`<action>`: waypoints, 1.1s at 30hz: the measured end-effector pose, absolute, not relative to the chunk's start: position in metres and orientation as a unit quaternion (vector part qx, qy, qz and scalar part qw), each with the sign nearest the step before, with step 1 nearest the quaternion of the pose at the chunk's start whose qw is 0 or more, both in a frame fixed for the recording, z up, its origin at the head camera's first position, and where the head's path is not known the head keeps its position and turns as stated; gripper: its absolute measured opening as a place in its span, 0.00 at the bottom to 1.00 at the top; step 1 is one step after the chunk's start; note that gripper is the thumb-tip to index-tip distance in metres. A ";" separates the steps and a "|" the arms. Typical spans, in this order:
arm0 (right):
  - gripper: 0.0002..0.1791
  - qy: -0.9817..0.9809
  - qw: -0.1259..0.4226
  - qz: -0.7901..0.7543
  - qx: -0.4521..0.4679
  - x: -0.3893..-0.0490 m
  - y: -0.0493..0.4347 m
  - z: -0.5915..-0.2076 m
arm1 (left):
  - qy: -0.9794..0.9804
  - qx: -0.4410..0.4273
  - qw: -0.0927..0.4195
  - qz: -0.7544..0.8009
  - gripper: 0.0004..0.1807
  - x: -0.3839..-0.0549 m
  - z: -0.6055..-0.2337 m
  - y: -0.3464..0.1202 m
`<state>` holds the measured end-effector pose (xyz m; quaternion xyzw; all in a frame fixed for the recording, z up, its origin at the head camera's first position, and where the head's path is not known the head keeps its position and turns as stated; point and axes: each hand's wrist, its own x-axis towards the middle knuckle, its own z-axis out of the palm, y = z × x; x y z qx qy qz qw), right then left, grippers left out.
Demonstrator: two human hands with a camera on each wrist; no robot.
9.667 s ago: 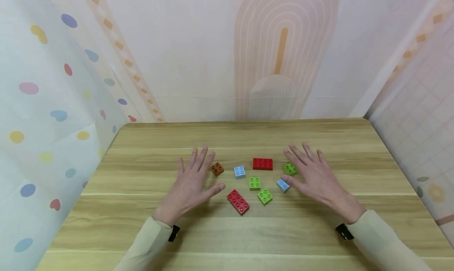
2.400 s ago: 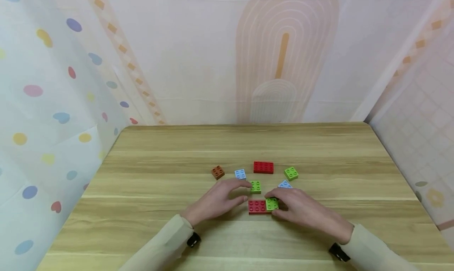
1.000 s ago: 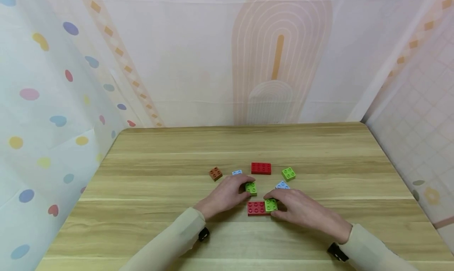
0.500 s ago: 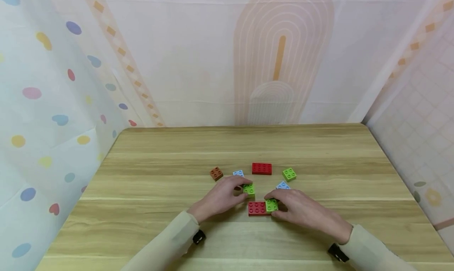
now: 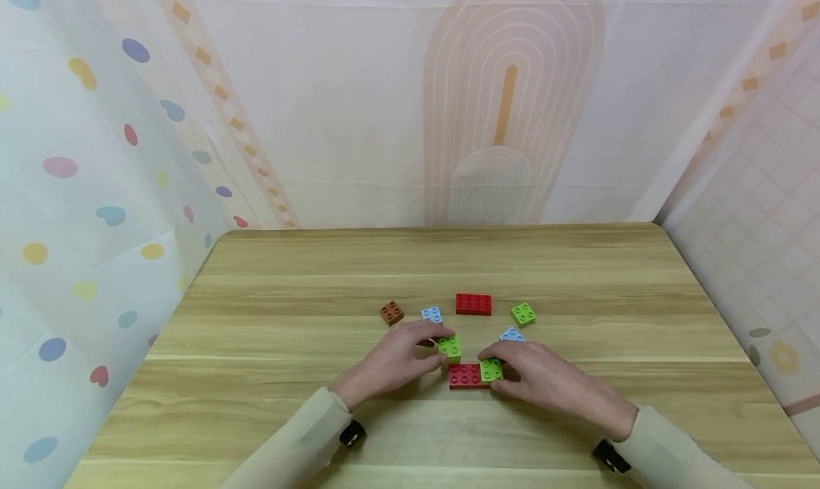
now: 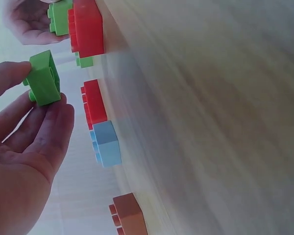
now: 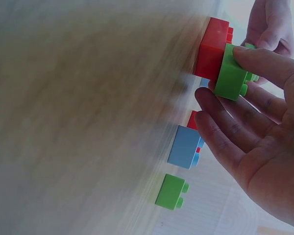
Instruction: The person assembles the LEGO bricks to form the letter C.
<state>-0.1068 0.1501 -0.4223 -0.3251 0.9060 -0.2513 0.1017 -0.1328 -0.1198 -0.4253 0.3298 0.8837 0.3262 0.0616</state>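
Note:
My left hand (image 5: 387, 361) pinches a lime green four-stud toy brick (image 5: 450, 347) between thumb and fingers. In the left wrist view this green brick (image 6: 45, 81) is tilted and raised above the tabletop, its hollow underside partly showing. My right hand (image 5: 547, 376) grips a second lime green brick (image 5: 491, 369), which sits on the right end of a long red brick (image 5: 464, 376). The bare studs of that red brick face up on its left part, just in front of the left hand's brick. From the right wrist, thumb and fingertips show on opposite sides of the second green brick (image 7: 229, 76).
Behind the hands lie loose bricks on the wooden table (image 5: 307, 261): a brown one (image 5: 391, 312), a light blue one (image 5: 432, 314), a long red one (image 5: 474, 304), a green one (image 5: 522, 314) and another light blue one (image 5: 512, 334). A patterned cloth (image 5: 346, 104) hangs behind.
The near red brick has been turned straight and a green brick put on its right end. My left hand has since picked up another green brick and brought it nearer; the right hand stays put.

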 end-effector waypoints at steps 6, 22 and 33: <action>0.22 0.907 0.101 -0.250 -0.325 -0.107 0.150 -0.422 | 0.881 0.331 0.064 0.332 0.20 -0.130 -0.422 -0.120; 0.21 0.906 0.106 -0.253 -0.322 -0.107 0.150 -0.421 | 0.863 0.363 0.092 0.339 0.20 -0.126 -0.424 -0.123; 0.21 0.906 0.104 -0.255 -0.322 -0.106 0.150 -0.422 | 0.857 0.361 0.125 0.345 0.19 -0.124 -0.428 -0.123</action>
